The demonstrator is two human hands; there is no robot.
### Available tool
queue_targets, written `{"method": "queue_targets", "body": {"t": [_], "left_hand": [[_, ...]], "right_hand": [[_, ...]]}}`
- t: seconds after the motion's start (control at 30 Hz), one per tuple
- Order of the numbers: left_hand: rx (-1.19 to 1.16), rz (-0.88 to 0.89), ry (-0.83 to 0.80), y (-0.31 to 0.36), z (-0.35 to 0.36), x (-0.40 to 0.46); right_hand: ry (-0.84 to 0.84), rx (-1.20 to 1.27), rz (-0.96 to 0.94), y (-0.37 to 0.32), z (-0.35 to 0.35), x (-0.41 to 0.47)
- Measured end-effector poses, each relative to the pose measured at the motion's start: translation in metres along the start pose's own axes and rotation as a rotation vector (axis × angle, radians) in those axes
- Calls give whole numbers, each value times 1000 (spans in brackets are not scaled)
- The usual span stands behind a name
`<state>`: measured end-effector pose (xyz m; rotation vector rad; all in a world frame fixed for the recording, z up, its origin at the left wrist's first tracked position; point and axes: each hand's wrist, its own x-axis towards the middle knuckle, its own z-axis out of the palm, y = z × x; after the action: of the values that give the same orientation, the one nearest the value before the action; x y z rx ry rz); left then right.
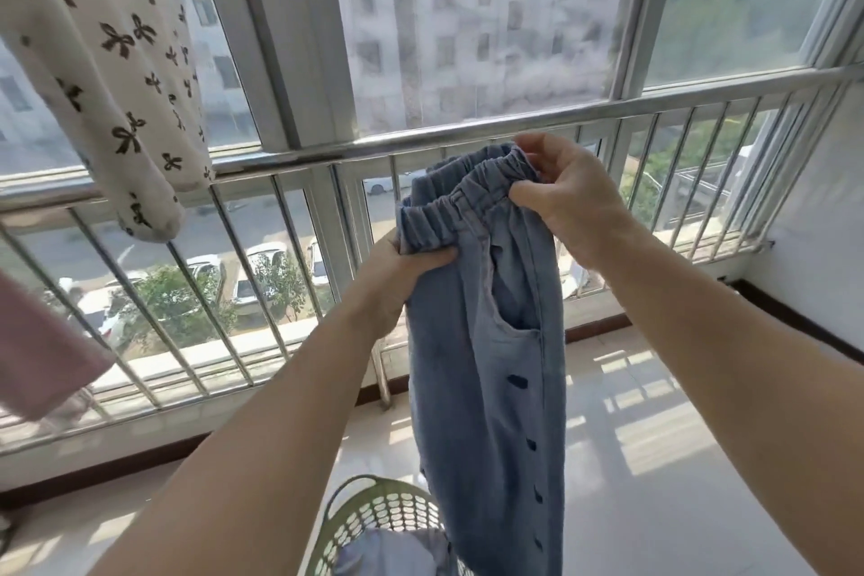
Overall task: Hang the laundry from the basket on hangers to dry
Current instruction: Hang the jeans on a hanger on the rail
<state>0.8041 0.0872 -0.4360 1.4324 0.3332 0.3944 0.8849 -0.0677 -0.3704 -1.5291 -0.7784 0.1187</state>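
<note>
Head view shows the blue trousers (486, 341) hanging limp in front of the railing (290, 157), legs trailing down beside the green basket (374, 510) below it. They look soft and floppy, so the elastic waistband (463, 196) seems the firmest hold. My left hand (402, 267) and right hand (561, 196) pinch it, fingers clamped.

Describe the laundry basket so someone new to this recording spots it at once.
Start at the metal railing under the window, then drop to the tiled floor at the bottom edge. The basket stands there behind the hanging blue trousers: pale green plastic, its wall full of oval holes.
</note>
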Motion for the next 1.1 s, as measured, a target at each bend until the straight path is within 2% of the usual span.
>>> {"method": "queue_targets", "body": {"t": [0.1, 0.17, 0.3, 0.37, 0.53, 0.83, 0.93, 1.1], "left_hand": [[-52, 44, 18, 20, -5, -5], [-101, 83, 35, 36, -6, -9], [-125, 169, 55, 62, -14, -17], [-92, 187, 73, 69, -23, -23], [4, 155, 135, 72, -50, -37], [317, 58, 13, 67, -121, -77], [418, -7, 39, 54, -142, -92], [595, -74, 104, 17, -176, -119]], "right_hand": [[16, -27, -80, -11, 5, 4], [18, 56, -126, -19, 10, 6], [-181, 188, 20, -26, 15, 14], [-227, 92, 104, -29, 20, 15], [-199, -80, 193, -40, 32, 11], [-340, -515, 320, -51, 85, -15], [-403, -591, 350, -47, 105, -31], [-376, -604, 417, -26, 146, -66]]}}
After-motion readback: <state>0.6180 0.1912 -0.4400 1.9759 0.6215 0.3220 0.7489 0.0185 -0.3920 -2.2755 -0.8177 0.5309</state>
